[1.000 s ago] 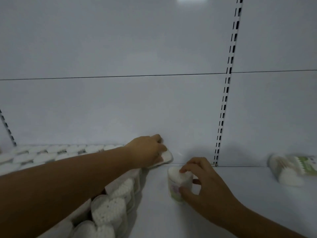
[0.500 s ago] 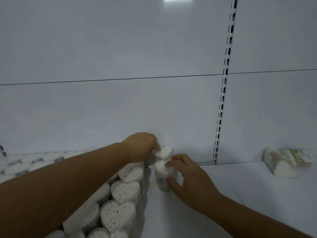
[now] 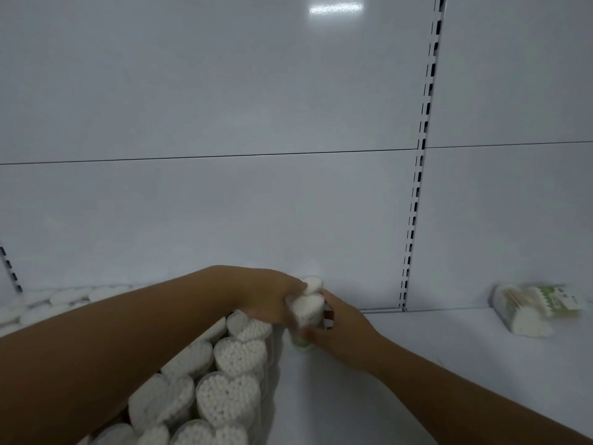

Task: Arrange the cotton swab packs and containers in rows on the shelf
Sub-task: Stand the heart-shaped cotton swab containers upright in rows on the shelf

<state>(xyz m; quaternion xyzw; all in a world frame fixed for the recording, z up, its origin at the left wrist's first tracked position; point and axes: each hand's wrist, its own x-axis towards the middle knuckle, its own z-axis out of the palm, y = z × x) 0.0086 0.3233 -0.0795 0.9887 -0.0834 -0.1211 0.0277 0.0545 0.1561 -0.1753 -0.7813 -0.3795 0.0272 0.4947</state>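
Quick count for you: two hands, both on the same thing. Your left hand [image 3: 266,297] and right hand [image 3: 345,329] both grip one clear heart-shaped container of white cotton swabs [image 3: 306,311]. It stands upright on the white shelf [image 3: 417,364], a little out from the white back panel [image 3: 224,203]. Your right fingers [image 3: 335,303] are curled round its right side, thumb low on the front. The left fingers are curled against its left side, with the tips hidden behind it. One more heart container [image 3: 313,283] sits right behind it against the back panel, and your left thumb touches it.

To the left, a near row of heart containers [image 3: 239,358] runs toward you, each touching the next. I count four, with the closest cut off by the frame edge. A second row [image 3: 187,359] sits just beside it, but your left forearm covers most of it, so no count there. Some blurry white tops [image 3: 64,297] line the back at far left, too smeared to count.

There's just one bagged pack of cotton swabs with a green label [image 3: 534,308], lying on its side well apart on the right. There are two slotted uprights: one [image 3: 417,203] between your hands and the pack, one [image 3: 9,268] at the far left edge.
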